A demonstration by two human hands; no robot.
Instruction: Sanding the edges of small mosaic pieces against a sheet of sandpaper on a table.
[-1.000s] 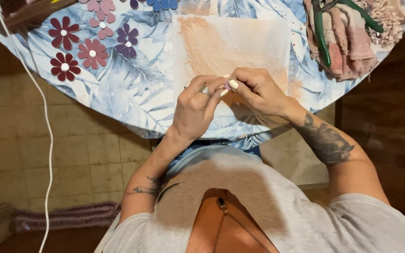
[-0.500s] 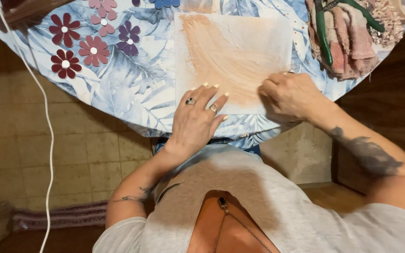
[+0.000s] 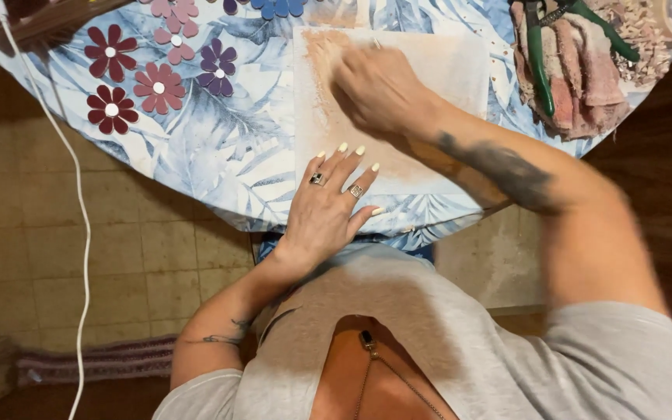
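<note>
Head view, one item in work. Right hand (image 3: 379, 85): fingers curled, blurred, pressed onto a pale square sheet (image 3: 445, 74) at its 10 o'clock corner; whether it pinches anything cannot be told. Left hand (image 3: 328, 206): flat, fingers spread, holding nothing, fingertips resting on the sheet's 6 o'clock edge. Sheet: orange-brown smear over its left part, lying on a blue leaf-print tablecloth (image 3: 219, 148). Cut-out flowers (image 3: 157, 85) at 9 o'clock; green-handled pliers (image 3: 538, 58) on pinkish cloth (image 3: 585, 78) at 3 o'clock. Step judged: rubbing colour across the sheet; bare right part calls for strokes toward 3 o'clock, left hand steadying.

Flower cutouts (image 3: 157, 87) top-left; green pliers (image 3: 536, 58) on pink rag (image 3: 585, 78); white cable (image 3: 79, 210).
</note>
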